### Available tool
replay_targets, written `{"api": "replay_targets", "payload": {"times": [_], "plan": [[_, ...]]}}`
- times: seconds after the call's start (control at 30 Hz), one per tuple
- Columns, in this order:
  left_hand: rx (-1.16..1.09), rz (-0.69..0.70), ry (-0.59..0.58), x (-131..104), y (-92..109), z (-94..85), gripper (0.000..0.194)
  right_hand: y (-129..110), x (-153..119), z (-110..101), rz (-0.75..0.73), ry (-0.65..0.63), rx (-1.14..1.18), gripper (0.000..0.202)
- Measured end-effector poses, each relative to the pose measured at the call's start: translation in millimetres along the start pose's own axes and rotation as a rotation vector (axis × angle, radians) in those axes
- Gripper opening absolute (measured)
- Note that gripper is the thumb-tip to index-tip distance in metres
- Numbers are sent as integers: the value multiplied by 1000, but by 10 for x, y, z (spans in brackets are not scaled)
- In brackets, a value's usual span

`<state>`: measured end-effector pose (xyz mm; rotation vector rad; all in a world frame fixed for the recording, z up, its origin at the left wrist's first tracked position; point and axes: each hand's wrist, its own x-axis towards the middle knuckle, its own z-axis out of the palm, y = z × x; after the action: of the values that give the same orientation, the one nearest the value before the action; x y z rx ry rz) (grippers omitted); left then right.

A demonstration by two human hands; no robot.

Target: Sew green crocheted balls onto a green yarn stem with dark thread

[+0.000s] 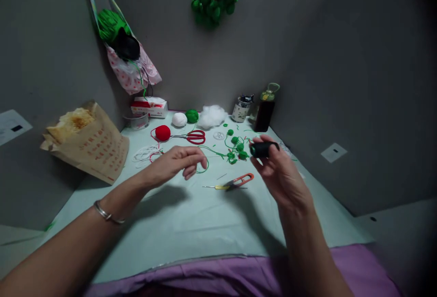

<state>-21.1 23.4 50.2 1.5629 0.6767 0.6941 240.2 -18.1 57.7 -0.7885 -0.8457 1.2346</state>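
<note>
My right hand [282,174] holds a dark spool of thread [262,150] above the table, at the right of the middle. Over the table to the left, my left hand [184,162] has its fingers bent and pressed together; whether thin thread is between them is too small to tell. Green yarn and small green crocheted balls [235,146] lie behind and between the hands. Nearer to me are a yellow-handled crochet hook [221,187], orange-handled thread snips [243,179] and a thin needle [221,176].
Red scissors [195,137], a red yarn ball [163,133], white stuffing [212,116], a jar [241,109] and a dark bottle [265,114] stand or lie at the back. A paper bag [99,144] with bread leans at the left.
</note>
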Motion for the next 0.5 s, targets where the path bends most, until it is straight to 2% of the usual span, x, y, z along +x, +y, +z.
{"api": "replay_targets", "payload": {"times": [0.1, 0.17, 0.23, 0.3, 0.4, 0.47, 0.5], "plan": [[89, -38, 35, -189, -66, -184, 30, 30, -120, -315, 34, 154, -4, 34], [128, -41, 104, -314, -99, -253, 31, 84, -263, -422, 81, 137, -64, 33], [149, -16, 215, -415, -114, -300, 31, 125, -427, -471, 153, 21, -148, 31], [170, -5, 328, -502, -109, -354, 30, 116, -583, -514, 258, -160, -253, 33], [215, -20, 418, -660, -97, -475, 27, -13, -752, -672, 400, -404, -450, 45], [228, -46, 475, -800, -110, -554, 25, -144, -818, -860, 373, -430, -594, 48], [236, -60, 508, -875, -128, -577, 25, -208, -842, -969, 316, -388, -665, 47]]}}
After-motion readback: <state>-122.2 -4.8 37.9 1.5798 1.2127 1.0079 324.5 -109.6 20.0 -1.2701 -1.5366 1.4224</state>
